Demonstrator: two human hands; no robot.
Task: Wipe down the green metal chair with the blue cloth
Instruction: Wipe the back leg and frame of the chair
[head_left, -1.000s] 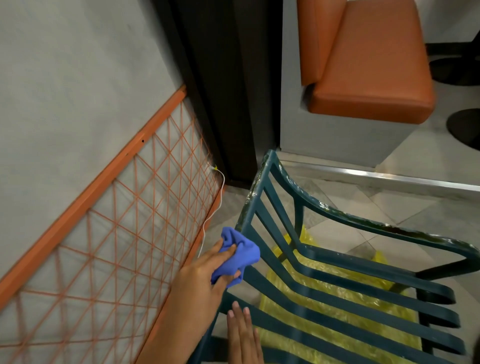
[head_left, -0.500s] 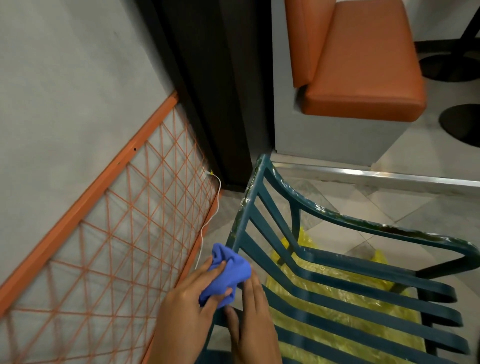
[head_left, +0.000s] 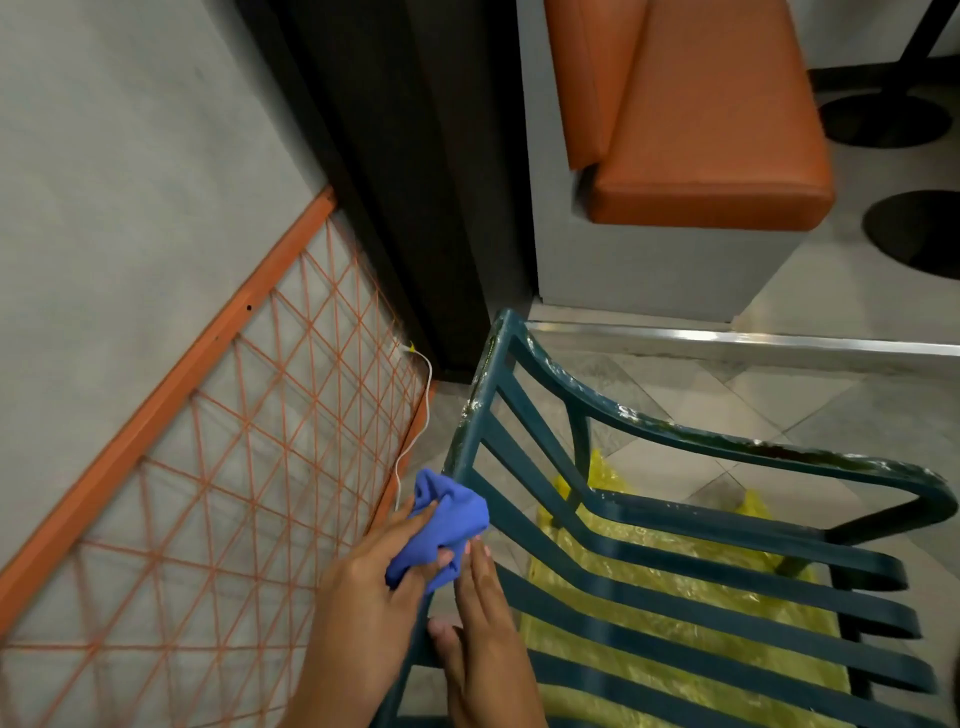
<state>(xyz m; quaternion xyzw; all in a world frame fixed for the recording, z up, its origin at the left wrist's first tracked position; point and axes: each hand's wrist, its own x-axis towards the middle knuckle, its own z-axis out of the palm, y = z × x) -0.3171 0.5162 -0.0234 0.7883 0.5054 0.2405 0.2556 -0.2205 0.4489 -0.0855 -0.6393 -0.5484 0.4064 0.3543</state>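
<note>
While the left hand (head_left: 363, 597) kept its fingers closed around the bunched blue cloth (head_left: 447, 525), the cloth was pressed against the left side rail of the green metal chair (head_left: 649, 525), just below where the slats begin. The right hand (head_left: 483, 639) lay beside it with fingers extended and together, flat on the chair's frame, its fingertips touching the lower edge of the cloth and gripping nothing. The chair's slatted seat stood over a yellow plastic sheet (head_left: 675, 634) on the tiled floor. To the left, an orange wire grid (head_left: 234, 467) leaned along the grey wall, and an orange cushioned bench (head_left: 706, 130) sat beyond the chair.
</note>
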